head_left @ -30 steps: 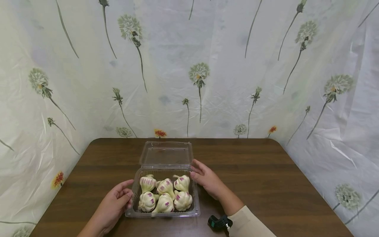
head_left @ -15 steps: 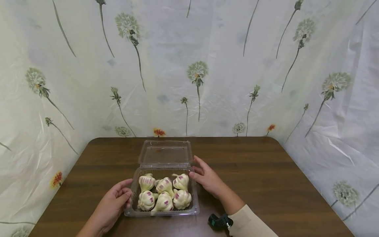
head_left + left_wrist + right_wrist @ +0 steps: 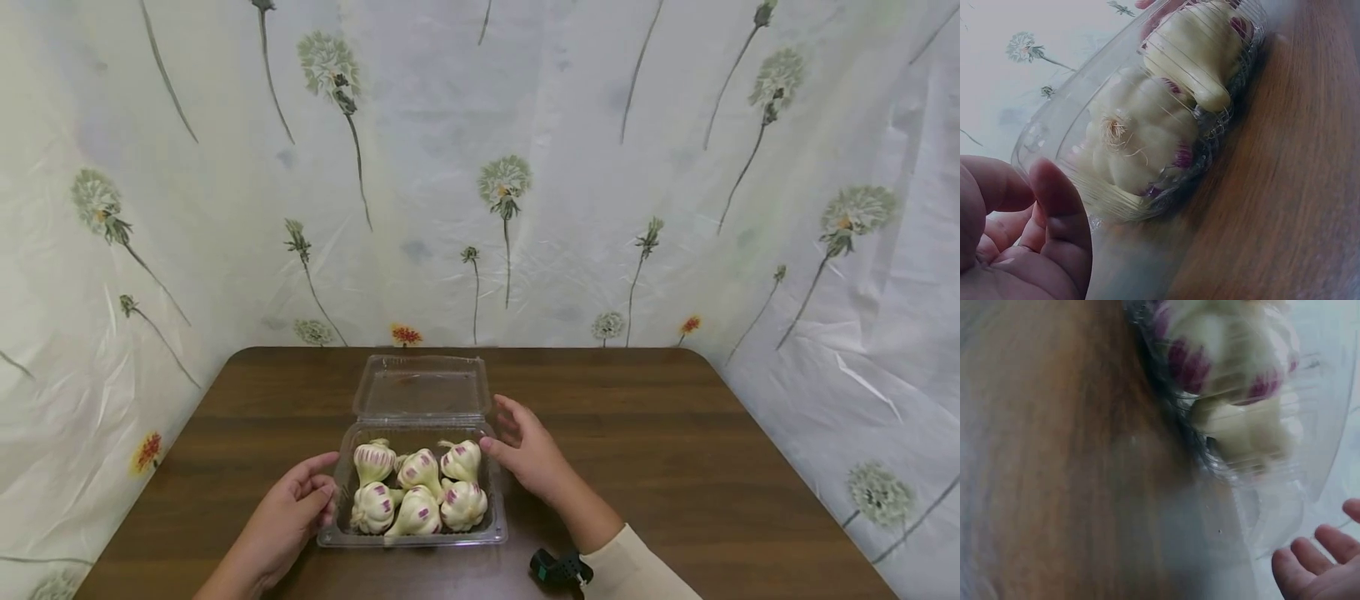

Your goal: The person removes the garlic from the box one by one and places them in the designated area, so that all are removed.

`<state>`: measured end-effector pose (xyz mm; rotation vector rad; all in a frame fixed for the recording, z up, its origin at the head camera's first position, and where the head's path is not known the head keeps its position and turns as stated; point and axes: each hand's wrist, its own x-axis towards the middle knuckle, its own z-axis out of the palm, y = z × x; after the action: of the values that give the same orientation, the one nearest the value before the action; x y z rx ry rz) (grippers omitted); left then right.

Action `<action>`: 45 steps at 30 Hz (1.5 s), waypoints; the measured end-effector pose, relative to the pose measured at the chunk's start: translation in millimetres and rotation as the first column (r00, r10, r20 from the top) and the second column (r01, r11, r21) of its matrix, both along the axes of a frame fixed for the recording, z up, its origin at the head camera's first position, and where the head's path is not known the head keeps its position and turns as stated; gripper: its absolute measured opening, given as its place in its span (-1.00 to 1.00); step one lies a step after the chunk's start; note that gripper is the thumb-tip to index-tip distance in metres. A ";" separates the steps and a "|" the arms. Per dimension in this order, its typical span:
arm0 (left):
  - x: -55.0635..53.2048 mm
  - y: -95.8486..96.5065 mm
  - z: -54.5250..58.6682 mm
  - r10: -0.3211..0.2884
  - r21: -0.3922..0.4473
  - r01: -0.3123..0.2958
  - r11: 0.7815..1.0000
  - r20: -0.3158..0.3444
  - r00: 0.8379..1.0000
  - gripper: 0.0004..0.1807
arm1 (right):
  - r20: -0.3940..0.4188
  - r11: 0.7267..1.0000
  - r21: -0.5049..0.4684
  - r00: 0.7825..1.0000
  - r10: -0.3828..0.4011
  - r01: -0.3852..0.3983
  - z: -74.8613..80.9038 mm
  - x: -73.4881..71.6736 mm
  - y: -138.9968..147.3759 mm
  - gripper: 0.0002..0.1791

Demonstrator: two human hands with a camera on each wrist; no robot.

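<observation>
In the head view a clear plastic clamshell box (image 3: 412, 540) stands on the wooden table with its lid (image 3: 422, 387) folded back. It holds several garlic bulbs (image 3: 418, 512) with purple markings, in two rows. My left hand (image 3: 288, 508) is at the box's left side, fingers loosely bent. In the left wrist view its fingertips (image 3: 1047, 181) are right at the rim, beside a garlic bulb (image 3: 1141, 131). My right hand (image 3: 532, 454) is by the right back corner, thumb near the rim. Its fingers (image 3: 1313, 556) are spread and hold nothing in the right wrist view.
The brown wooden table (image 3: 675, 467) extends to both sides of the box. Behind and around it hangs a pale sheet (image 3: 570, 208) printed with dandelions. A black strap (image 3: 558, 568) lies by the right sleeve (image 3: 633, 571).
My right hand's fingers have eased slightly away from the box's right back corner. The left hand, the box and the garlic stay in place; the head view shifts a little.
</observation>
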<state>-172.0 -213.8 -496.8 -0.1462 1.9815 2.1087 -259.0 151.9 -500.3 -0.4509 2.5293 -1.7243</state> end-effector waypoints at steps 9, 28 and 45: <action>-1.3 0.6 4.2 -0.004 0.006 0.004 1.000 -0.011 1.000 -0.44 | -0.127 0.997 0.070 0.992 -0.025 0.034 13.2 8.2 -7.0 -0.19; 1.0 -0.3 5.2 0.011 0.006 -0.011 1.000 -0.010 1.000 -0.45 | -0.219 0.975 0.181 0.961 0.167 -0.129 25.9 22.1 -17.7 -0.26; 0.8 2.7 5.6 0.015 0.005 -0.015 1.000 -0.005 1.000 -0.45 | -0.299 0.914 0.338 0.895 0.330 -0.224 30.1 32.2 -21.0 -0.29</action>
<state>-171.2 -211.1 -491.3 -0.1558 1.9838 2.1258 -226.7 130.9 -470.3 -1.1244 2.7134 -1.2257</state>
